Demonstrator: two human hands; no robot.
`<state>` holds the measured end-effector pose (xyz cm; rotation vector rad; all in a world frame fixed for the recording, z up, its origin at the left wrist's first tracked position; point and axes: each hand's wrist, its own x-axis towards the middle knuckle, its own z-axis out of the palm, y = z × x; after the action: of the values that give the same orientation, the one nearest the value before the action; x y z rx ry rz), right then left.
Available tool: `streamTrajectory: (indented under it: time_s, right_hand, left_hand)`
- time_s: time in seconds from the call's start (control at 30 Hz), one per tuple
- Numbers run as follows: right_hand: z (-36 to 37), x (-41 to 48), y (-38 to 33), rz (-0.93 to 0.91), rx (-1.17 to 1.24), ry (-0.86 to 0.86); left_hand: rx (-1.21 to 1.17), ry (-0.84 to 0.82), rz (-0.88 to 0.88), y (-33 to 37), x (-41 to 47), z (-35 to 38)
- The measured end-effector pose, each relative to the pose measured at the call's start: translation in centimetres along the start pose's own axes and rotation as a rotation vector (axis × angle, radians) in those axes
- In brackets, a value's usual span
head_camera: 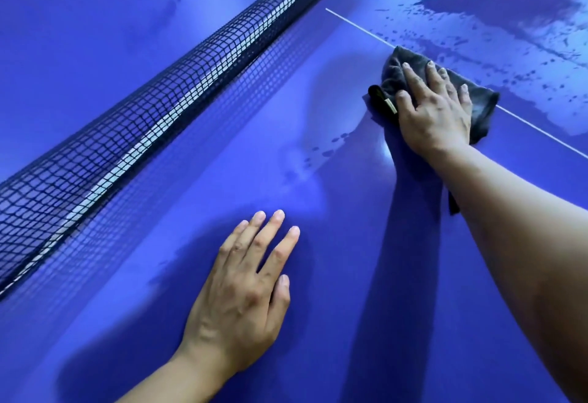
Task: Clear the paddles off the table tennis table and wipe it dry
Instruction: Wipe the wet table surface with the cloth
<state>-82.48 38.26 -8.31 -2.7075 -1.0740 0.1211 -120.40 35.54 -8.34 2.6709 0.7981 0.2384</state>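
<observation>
I'm mid-wipe: my right hand (436, 109) presses flat-fingered on the dark cloth (393, 77), my left hand (245, 291) lies spread on the counter (350, 291). Next I should sweep into the puddles (496, 4) beyond.

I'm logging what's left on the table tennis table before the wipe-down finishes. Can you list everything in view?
table: one, blue, fills the view
white line: one, white, crosses the table at upper right
net: one, black mesh with a white band, runs diagonally from lower left to top centre
water: dark patches and droplets, upper right beyond the cloth, with a few drops near the centre
cloth: one, dark grey, on the white line at right
paddles: none in view
left hand: flat on the table, lower centre
right hand: presses flat on the cloth
</observation>
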Motion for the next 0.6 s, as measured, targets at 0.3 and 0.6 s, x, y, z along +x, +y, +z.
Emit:
streamTrajectory:
  time_s: [0.3,0.6]
  right_hand:
    - [2.9,-12.6,-10.7,-0.275,-0.034,0.001]
    - [5.6,-27.7,-22.7,-0.396,-0.002,-0.006]
  left_hand:
    - [-0.156,0.107,-0.129,-1.7,-6.2,-2.8]
    - [0.050,0.135,-0.284,-10.1,-23.3,-6.6]
